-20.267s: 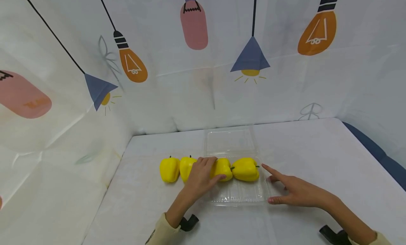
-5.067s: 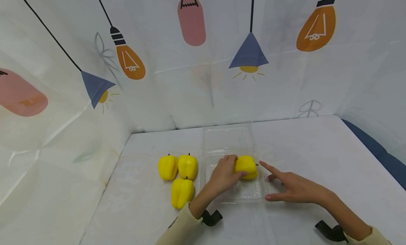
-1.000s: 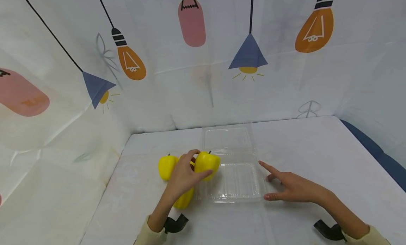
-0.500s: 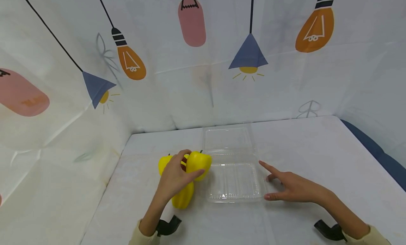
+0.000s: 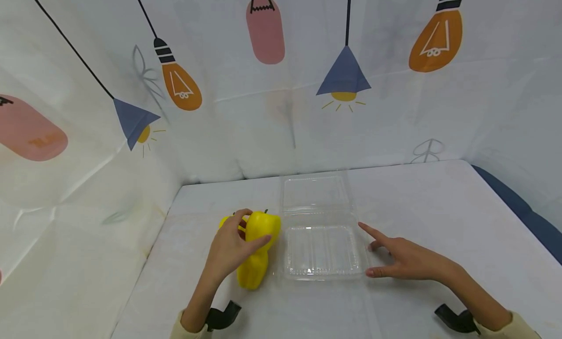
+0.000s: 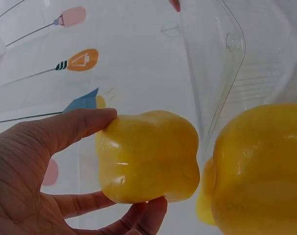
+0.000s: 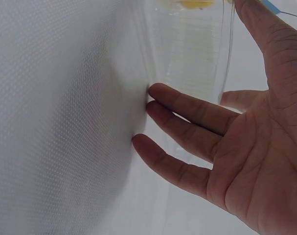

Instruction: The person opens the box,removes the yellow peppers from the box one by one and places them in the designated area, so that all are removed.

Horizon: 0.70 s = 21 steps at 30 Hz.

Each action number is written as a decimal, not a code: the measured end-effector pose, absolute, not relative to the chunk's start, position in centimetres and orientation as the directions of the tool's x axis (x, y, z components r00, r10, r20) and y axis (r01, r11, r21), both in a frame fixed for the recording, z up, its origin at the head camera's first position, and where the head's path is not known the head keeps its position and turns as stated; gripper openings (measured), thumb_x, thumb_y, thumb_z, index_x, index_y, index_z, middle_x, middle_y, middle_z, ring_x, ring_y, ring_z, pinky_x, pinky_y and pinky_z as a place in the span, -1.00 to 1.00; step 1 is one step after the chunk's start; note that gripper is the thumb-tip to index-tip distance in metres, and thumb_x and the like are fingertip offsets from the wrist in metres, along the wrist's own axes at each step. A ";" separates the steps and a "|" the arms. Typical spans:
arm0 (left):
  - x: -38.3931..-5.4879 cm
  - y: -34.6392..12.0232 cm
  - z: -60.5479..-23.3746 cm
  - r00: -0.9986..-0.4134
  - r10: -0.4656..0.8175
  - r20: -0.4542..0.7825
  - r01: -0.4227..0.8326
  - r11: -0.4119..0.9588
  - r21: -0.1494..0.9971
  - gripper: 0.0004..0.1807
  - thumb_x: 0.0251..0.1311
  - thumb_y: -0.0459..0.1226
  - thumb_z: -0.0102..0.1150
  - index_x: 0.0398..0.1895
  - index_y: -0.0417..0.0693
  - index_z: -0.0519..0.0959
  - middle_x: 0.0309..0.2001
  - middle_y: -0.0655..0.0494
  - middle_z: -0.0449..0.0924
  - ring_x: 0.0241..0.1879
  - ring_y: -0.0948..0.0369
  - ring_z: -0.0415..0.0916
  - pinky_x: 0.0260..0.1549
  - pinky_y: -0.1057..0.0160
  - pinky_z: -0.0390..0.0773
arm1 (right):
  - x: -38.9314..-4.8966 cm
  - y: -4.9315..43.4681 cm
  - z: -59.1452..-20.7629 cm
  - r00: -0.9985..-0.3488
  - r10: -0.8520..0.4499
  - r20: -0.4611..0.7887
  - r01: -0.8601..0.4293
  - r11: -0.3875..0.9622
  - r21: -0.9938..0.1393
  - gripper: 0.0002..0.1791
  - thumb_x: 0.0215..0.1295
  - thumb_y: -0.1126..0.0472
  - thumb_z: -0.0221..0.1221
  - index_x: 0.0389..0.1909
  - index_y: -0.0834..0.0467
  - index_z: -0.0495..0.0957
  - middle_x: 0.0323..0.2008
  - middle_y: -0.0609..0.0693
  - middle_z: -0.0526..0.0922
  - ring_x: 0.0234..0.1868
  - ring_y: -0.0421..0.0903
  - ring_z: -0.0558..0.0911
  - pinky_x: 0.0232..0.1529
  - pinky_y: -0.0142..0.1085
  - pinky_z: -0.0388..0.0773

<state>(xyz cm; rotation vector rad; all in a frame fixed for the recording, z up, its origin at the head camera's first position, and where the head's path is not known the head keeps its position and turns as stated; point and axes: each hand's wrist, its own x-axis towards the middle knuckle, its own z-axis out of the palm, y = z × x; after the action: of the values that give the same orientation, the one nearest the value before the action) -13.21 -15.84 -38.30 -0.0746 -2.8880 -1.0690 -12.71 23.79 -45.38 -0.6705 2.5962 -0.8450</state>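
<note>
A yellow bell pepper (image 5: pixel 263 226), its short stem pointing up, is gripped between the thumb and fingers of my left hand (image 5: pixel 227 249). The left wrist view shows the blocky underside of that held pepper (image 6: pixel 148 156). Just in front of it stands another yellow pepper (image 5: pixel 252 273), which looms large at the right of the left wrist view. More yellow (image 5: pixel 224 221) peeks out behind my fingers, mostly hidden. A clear plastic clamshell container (image 5: pixel 322 251) lies to the right, with nothing in it. My right hand (image 5: pixel 406 261) spreads its fingers beside the container's right edge, fingertips at the rim.
The container's clear lid (image 5: pixel 314 192) lies folded back towards the far edge of the white-covered table (image 5: pixel 421 207). A white curtain (image 5: pixel 246 134) printed with lamps hangs behind and to the left. Something dark blue (image 5: pixel 513 197) shows past the table's right edge.
Five seconds ago the last pepper sat in the container under my left hand. Over the last second that hand has carried it left and lowered it among the others. My right hand stays put.
</note>
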 end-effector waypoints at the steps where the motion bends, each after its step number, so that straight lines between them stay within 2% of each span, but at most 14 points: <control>1: -13.2 -16.0 -38.3 -0.997 0.021 0.072 0.063 0.760 0.647 -0.22 -0.19 0.15 0.43 0.14 0.13 0.40 -0.21 0.12 0.49 -0.35 0.20 0.47 -0.44 0.30 0.49 | -12.7 23.8 -45.4 -0.835 -0.527 -0.161 -0.332 0.714 -0.617 0.13 0.00 -0.33 0.25 0.49 -0.14 -0.19 0.05 0.07 0.53 0.04 0.05 0.51 -0.08 0.14 0.47; 21: -12.6 -18.6 -37.7 -0.999 -0.005 0.051 0.027 0.790 0.612 -0.17 -0.17 0.23 0.37 0.17 0.09 0.37 -0.16 0.05 0.49 -0.31 0.17 0.46 -0.45 0.30 0.50 | -12.7 23.7 -45.4 -0.831 -0.531 -0.164 -0.334 0.712 -0.617 0.12 0.02 -0.31 0.25 0.48 -0.19 -0.22 0.05 0.08 0.53 0.02 0.06 0.50 -0.08 0.16 0.46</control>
<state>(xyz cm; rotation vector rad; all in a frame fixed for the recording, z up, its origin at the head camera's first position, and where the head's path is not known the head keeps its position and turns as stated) -12.61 -18.64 -37.67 -0.0174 -2.9254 -1.0011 -12.71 23.75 -45.36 -0.6762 2.5900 -0.8410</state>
